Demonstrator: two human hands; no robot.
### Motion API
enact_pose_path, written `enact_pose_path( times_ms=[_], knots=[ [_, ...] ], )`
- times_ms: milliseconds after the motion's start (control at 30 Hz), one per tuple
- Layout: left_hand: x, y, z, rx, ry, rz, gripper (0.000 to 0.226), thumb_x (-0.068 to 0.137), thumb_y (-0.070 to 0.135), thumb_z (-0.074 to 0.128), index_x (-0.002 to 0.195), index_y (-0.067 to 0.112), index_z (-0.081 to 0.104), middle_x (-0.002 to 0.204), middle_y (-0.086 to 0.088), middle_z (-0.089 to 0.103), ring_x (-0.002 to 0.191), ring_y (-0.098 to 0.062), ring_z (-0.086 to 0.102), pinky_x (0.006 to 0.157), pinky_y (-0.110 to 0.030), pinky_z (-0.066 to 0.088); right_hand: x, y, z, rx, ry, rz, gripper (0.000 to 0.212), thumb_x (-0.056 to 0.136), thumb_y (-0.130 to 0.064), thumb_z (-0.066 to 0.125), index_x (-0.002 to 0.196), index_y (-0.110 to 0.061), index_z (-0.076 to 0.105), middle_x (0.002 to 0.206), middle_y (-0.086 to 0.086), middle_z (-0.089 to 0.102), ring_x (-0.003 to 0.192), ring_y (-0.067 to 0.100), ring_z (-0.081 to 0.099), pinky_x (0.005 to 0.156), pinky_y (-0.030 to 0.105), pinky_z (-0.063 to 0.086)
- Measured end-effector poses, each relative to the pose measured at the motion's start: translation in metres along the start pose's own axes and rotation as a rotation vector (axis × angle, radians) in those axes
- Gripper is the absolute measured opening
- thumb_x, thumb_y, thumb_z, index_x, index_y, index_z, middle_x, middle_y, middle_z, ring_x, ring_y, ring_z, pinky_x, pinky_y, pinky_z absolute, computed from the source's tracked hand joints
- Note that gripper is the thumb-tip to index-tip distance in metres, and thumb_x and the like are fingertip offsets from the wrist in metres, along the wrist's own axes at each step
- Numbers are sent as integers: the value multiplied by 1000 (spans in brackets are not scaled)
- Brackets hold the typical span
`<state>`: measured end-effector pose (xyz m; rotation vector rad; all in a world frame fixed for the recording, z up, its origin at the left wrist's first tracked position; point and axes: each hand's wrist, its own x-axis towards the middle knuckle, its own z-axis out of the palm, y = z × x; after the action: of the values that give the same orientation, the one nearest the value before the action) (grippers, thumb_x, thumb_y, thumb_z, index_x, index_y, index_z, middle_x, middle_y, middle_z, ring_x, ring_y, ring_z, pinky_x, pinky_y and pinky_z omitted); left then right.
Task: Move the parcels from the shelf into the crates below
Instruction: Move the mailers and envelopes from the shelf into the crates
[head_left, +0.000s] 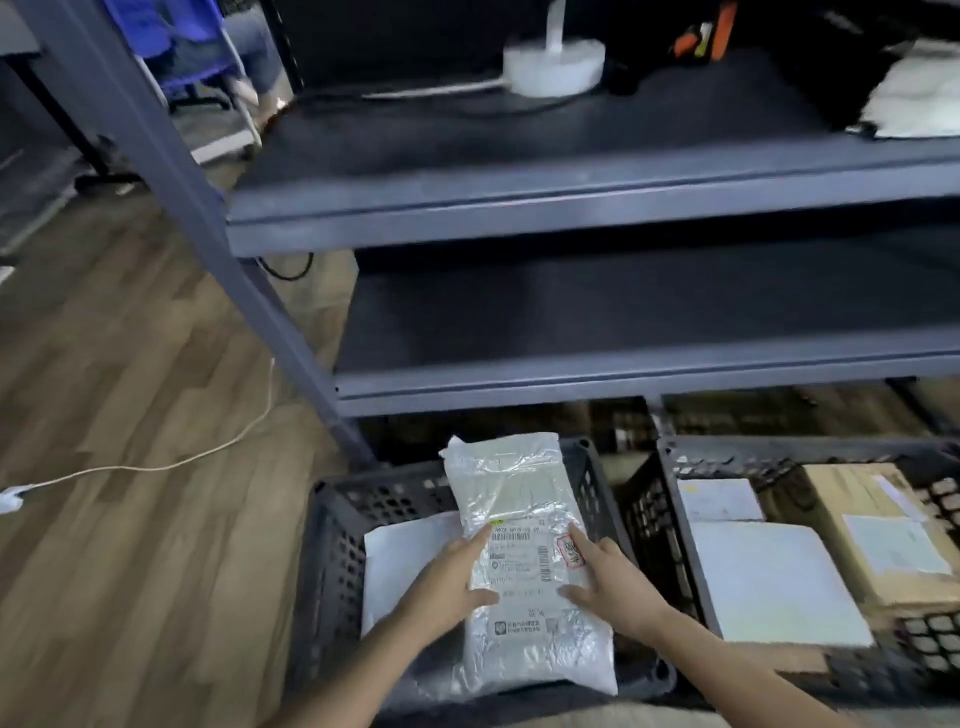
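item: fingers (475, 540). both hands grasp one parcel by its long edges; forefinger and thumb of each lie on its upper face, the other fingers are hidden beyond the edges.
item: left hand (447, 579). over the left crate, on the parcel's left edge.
item: right hand (615, 584). over the left crate, on the parcel's right edge.
item: clear-wrapped parcel (514, 499). pale, crinkled film, printed label (519, 556) with barcodes facing up. lies lengthwise over the left crate, far end at the crate's far rim, near end toward its near rim; whether it rests on anything cannot be told.
item: left crate (332, 499). black, perforated walls, on the floor.
item: flat white parcel (405, 545). inside the left crate, along its left wall, partly under the held parcel.
item: right crate (779, 447). black, just beside the left crate on its right; holds two white parcels (779, 577) and a brown carton (857, 499).
item: shelf unit (623, 384). grey metal, lowest board above and behind the left crate.
item: white package (919, 93). on the upper board, far up and right of the left crate.
item: round white base (553, 65). upper board, high above the left crate.
item: white cable (208, 452). on the wood floor, left of the left crate.
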<state>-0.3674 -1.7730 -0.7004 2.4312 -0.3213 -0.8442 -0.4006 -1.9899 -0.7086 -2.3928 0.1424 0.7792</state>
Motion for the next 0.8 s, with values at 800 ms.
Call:
enact_pose_path(
  times_ms=[800],
  knots=[
    [144, -109, 191, 110, -162, -78, 101, 85, 22, 69, 151, 26, -8, 150, -15, 27, 126, -23, 46, 104, -31, 40, 140, 105, 131, -636, -249, 218, 124, 74, -32, 78, 146, 0, -17, 150, 24, 20, 126, 37, 45, 101, 44, 44]
  ],
)
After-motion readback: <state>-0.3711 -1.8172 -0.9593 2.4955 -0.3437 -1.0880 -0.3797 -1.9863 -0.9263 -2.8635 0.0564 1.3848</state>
